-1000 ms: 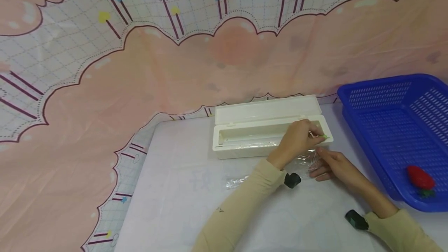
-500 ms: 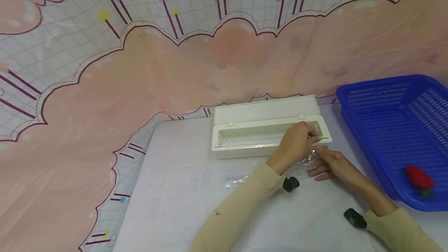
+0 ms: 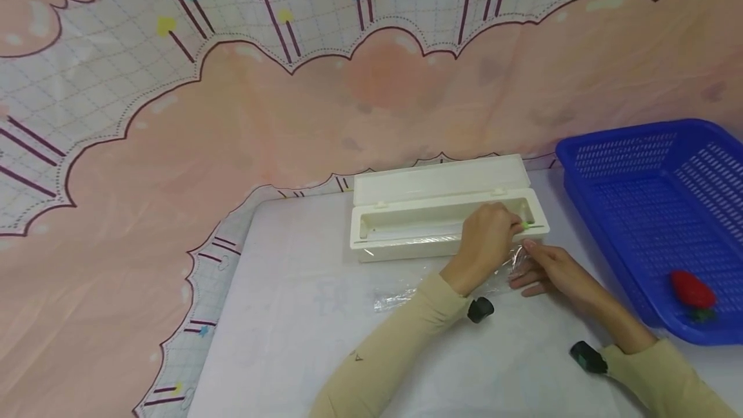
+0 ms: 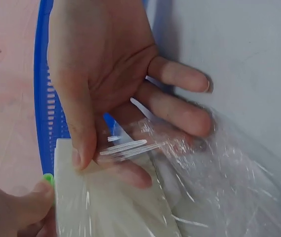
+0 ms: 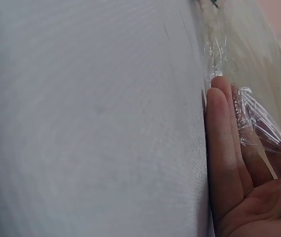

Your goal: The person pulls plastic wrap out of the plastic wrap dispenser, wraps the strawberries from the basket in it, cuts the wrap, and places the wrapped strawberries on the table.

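A long white cling film dispenser (image 3: 400, 251) stands at the back of the table, its lid (image 3: 441, 179) tipped back. My left hand (image 3: 484, 240) reaches over its front edge and pinches a small green slide cutter (image 3: 525, 226) near the right end. This cutter (image 4: 48, 177) also shows at the lower left of the left wrist view. Clear cling film (image 4: 254, 173) hangs from the dispenser's front onto the table. My right hand (image 3: 557, 269) pinches the film between thumb and forefinger, palm turned inward, other fingers extended behind it. Some film is hidden behind the left forearm.
A blue plastic basket (image 3: 650, 231) stands to the right with a red strawberry (image 3: 693, 289) in its near corner. White cloth (image 3: 302, 315) covers the table. A patterned pink curtain (image 3: 325, 128) hangs close behind the dispenser.
My left hand has slid the green cutter a little to the left along the dispenser's front edge. The right hand keeps its pinch on the film, nearly still.
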`<action>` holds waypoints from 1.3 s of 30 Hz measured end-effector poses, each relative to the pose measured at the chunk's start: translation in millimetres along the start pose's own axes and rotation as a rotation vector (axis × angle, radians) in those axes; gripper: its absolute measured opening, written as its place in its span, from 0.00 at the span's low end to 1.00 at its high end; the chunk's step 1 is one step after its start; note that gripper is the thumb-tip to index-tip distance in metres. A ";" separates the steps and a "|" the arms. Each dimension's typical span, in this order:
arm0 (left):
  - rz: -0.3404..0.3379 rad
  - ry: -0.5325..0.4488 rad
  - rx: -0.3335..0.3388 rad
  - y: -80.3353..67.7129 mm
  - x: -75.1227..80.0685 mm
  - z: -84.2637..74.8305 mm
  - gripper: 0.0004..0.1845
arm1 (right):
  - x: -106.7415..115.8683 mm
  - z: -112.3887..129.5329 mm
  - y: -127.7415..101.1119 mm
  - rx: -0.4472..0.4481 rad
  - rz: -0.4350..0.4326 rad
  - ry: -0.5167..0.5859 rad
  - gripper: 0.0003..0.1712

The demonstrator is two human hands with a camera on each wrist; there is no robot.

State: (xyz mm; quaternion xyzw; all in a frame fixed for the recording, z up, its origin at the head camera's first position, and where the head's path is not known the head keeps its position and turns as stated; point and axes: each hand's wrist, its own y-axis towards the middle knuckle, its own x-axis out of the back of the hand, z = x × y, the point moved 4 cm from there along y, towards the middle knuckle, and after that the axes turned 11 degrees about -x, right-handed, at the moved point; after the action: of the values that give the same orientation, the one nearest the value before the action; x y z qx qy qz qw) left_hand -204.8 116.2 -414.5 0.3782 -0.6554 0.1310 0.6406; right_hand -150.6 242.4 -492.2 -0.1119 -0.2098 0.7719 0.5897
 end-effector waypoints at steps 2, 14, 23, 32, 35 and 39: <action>0.001 0.004 -0.008 -1.4 1.0 0.7 0.07 | -0.5 0.1 0.8 -0.002 0.004 -0.001 0.38; -0.005 0.037 -0.042 -7.0 4.3 2.9 0.08 | 2.4 -0.3 0.0 -0.018 0.015 -0.035 0.40; -0.038 0.159 -0.034 -11.6 6.1 4.5 0.09 | 3.7 -2.6 0.2 -0.009 0.021 -0.004 0.32; -0.050 0.111 -0.088 -12.2 9.0 5.8 0.08 | 7.8 -0.5 -2.8 -0.006 0.029 -0.001 0.34; -0.031 0.092 -0.088 -14.1 10.2 7.5 0.08 | 8.1 -0.8 -2.6 -0.007 0.037 0.000 0.36; -0.028 0.052 -0.082 -19.7 12.2 12.8 0.08 | 5.6 -0.6 -0.9 -0.018 0.044 0.001 0.40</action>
State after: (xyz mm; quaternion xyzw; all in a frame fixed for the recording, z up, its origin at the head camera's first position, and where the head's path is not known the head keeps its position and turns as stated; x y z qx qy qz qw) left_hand -199.9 90.5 -411.1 0.3573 -0.6379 0.1046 0.6741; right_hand -151.1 248.0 -491.9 -0.1222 -0.2141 0.7826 0.5716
